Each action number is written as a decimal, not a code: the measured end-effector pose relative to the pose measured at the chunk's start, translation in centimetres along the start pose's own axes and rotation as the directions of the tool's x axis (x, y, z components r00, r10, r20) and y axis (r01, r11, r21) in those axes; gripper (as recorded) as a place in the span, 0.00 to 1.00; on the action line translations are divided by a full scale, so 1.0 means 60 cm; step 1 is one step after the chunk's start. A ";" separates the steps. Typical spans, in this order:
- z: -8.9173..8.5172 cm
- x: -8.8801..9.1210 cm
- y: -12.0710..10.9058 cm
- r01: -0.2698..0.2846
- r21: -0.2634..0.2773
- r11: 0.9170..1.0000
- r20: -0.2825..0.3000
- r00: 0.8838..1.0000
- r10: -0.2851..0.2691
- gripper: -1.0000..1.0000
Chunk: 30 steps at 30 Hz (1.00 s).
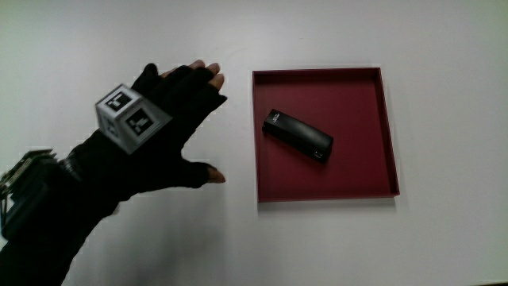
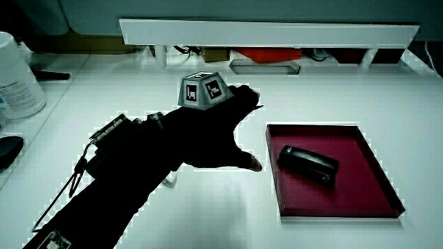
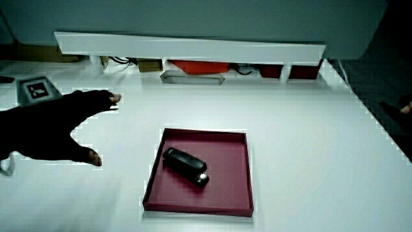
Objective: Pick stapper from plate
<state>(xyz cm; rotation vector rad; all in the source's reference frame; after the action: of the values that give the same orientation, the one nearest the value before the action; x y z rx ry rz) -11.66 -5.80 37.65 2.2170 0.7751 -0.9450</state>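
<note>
A black stapler point(image 1: 298, 137) point(image 2: 309, 164) point(image 3: 185, 166) lies slantwise inside a dark red square plate point(image 1: 365, 95) point(image 2: 367, 166) point(image 3: 225, 187) with a low rim. The gloved hand point(image 1: 178, 127) point(image 2: 228, 135) point(image 3: 71, 125) hovers over the bare table beside the plate, apart from it. Its fingers are spread and the thumb sticks out toward the plate; it holds nothing. A patterned cube point(image 1: 131, 117) point(image 2: 203, 89) sits on the back of the hand.
A low white partition point(image 2: 270, 31) point(image 3: 193, 46) runs along the table's edge farthest from the person, with small items under it. In a side view a white bottle point(image 2: 17, 72) stands near the table's edge, farther from the plate than the hand.
</note>
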 end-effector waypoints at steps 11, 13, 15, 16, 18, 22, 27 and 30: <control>-0.019 0.038 0.094 -0.070 -0.104 0.992 -0.290 0.956 0.037 0.50; -0.031 0.035 0.112 -0.082 -0.135 0.987 -0.291 0.956 0.040 0.50; -0.043 0.039 0.127 -0.065 -0.149 0.987 -0.331 0.943 0.012 0.50; -0.048 0.042 0.132 -0.100 -0.145 0.984 -0.336 0.941 0.046 0.50; -0.061 0.045 0.146 -0.107 -0.173 0.979 -0.367 0.930 0.037 0.50; -0.085 0.052 0.170 -0.131 -0.206 0.970 -0.396 0.917 0.039 0.50; -0.105 0.051 0.193 -0.187 -0.221 0.957 -0.436 0.897 0.075 0.50; -0.117 0.041 0.204 -0.221 -0.238 0.946 -0.443 0.891 0.097 0.50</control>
<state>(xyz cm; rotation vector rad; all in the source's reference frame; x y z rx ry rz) 1.32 -8.08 43.34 2.2090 0.8399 -0.2412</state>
